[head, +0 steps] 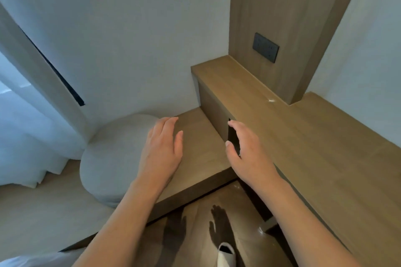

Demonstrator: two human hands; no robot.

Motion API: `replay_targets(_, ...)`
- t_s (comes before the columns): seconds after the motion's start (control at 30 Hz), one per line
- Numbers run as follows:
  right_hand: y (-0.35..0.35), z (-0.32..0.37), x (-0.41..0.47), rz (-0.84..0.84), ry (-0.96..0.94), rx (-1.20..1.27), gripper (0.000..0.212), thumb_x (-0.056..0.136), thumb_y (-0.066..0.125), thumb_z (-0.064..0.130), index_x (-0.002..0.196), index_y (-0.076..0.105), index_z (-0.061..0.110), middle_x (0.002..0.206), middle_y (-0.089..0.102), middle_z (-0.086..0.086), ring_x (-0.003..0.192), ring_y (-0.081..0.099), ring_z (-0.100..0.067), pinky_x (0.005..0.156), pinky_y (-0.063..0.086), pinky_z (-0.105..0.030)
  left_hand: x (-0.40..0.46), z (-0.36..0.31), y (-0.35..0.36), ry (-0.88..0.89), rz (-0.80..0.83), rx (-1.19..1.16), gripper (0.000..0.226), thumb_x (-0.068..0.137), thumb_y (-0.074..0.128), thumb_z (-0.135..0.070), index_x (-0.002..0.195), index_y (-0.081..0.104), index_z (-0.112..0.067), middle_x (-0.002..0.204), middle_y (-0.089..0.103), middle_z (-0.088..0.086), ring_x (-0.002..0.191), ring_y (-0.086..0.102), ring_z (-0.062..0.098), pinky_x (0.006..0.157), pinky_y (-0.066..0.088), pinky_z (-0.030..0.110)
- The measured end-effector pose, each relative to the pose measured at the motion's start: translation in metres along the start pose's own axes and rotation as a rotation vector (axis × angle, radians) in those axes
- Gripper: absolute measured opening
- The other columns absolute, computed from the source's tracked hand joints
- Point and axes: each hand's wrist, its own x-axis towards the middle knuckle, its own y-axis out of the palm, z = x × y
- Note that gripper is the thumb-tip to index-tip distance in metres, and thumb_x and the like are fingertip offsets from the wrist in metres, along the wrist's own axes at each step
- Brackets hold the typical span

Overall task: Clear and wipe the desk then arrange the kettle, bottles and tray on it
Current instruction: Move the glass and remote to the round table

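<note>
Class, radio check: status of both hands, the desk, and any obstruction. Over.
Left hand open, right hand open, both holding nothing. Desk bare; no kettle, bottles or tray in view. Grey cushion beside left hand, off the desk.

We count: two hands, left (161,147) and right (245,154), both empty, fingers straight. One surface (303,136). One socket plate (266,47). One cushion (112,158). One slipper (225,254). Two hand shadows on floor (249,243).
</note>
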Motion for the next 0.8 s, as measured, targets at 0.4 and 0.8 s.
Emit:
replay_targets(0.4, -0.038, -0.070, 0.092, -0.162, 0.387, -0.033, 0.057, 0.099, 0.054, 0.030, 0.151, 0.029, 0.033, 0.154, 0.034, 0.013, 0.143, 0.029, -0.004, 0.110, 0.024, -0.022, 0.173, -0.048, 0.105, 0.307, 0.240, -0.089, 0.040, 0.101, 0.052, -0.023, 0.138, 0.054, -0.007, 0.133, 0.058, 0.011, 0.126, 0.053, 0.025, 0.110, 0.039, 0.038)
replay_targets(0.8, -0.123, -0.150, 0.028, -0.548, 0.859, -0.150, 0.055, 0.100, 0.051, 0.028, 0.151, 0.030, 0.028, 0.155, 0.035, 0.010, 0.143, 0.031, -0.008, 0.112, 0.023, -0.025, 0.216, -0.226, 0.218, 0.810, 0.539, -0.326, 0.038, 0.102, 0.054, -0.020, 0.138, 0.054, -0.009, 0.137, 0.055, 0.006, 0.129, 0.049, 0.021, 0.110, 0.033, 0.029)
